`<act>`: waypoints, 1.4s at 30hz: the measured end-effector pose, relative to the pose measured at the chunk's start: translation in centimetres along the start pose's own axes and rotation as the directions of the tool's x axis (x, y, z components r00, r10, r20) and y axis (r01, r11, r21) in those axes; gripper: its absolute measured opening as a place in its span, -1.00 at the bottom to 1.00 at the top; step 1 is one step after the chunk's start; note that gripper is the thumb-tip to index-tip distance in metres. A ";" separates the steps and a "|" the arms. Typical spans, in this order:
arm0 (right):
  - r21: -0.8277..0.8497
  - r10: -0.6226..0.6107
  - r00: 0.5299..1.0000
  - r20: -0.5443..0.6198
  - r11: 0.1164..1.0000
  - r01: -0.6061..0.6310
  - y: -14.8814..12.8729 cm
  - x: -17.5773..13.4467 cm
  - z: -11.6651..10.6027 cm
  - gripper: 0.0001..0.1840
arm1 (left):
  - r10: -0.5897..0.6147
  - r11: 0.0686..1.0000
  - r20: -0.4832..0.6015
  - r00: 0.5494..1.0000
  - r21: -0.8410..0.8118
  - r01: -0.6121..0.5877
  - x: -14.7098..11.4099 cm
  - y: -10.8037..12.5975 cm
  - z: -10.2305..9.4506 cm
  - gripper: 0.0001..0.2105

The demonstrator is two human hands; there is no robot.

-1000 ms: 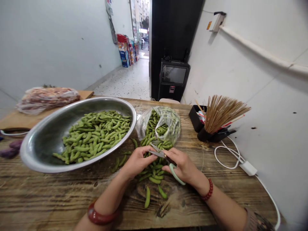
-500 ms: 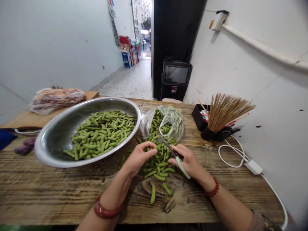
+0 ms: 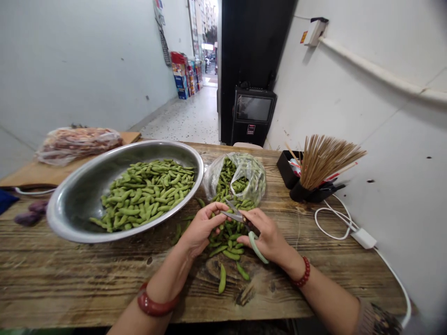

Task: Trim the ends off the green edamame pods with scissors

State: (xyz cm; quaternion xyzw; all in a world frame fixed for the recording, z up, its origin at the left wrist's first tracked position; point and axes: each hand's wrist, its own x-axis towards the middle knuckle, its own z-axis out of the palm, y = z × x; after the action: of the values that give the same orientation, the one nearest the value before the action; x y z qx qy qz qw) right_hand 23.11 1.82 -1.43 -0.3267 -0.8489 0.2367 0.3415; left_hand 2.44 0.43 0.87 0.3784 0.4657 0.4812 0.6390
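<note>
My right hand [image 3: 265, 232] grips scissors [image 3: 257, 249] with pale green handles, their blades parted and pointing left. My left hand [image 3: 206, 224] is closed in a pinch right at the blades, on an edamame pod mostly hidden by the fingers. Under both hands lies a loose heap of green edamame pods [image 3: 231, 245], with a couple of single pods [image 3: 222, 278] nearer the front edge. Behind the heap, a clear plastic bag [image 3: 257, 182] with more pods lies open. To the left a large metal basin [image 3: 75, 197] holds many pods.
At the right stand a black holder [image 3: 299, 191] of bamboo skewers [image 3: 323, 160] and a white cable with an adapter [image 3: 364, 238]. Bagged reddish food [image 3: 78, 143] rests on a wooden board [image 3: 17, 173] at the back left, near purple items [image 3: 31, 212].
The scissor blades have spread apart and come up to my left fingertips. My right hand has shifted slightly left, while my left hand stays in nearly the same place.
</note>
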 end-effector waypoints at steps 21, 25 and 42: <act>0.000 -0.025 0.998 0.056 1.000 0.025 0.1 -0.1 -0.6 -0.42 | 0.026 0.985 0.031 0.999 0.171 -0.031 -0.2 0.3 0.1 -0.78; -0.017 -0.024 0.997 0.078 1.000 0.025 0.4 -0.1 -0.9 -0.47 | 0.031 0.984 0.025 0.999 0.176 -0.035 0.0 0.4 -0.3 -0.77; -0.005 0.002 0.985 -0.172 1.000 -0.003 1.3 0.2 -1.4 -0.53 | 0.169 0.564 0.324 0.931 0.743 -0.361 0.4 -0.8 0.5 -0.93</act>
State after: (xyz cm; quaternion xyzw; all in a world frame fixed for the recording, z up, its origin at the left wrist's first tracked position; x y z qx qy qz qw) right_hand 24.52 3.06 -1.24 -0.3481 -0.8163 0.2058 0.4124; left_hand 3.21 0.57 0.22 0.7371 0.4949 0.2718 0.3714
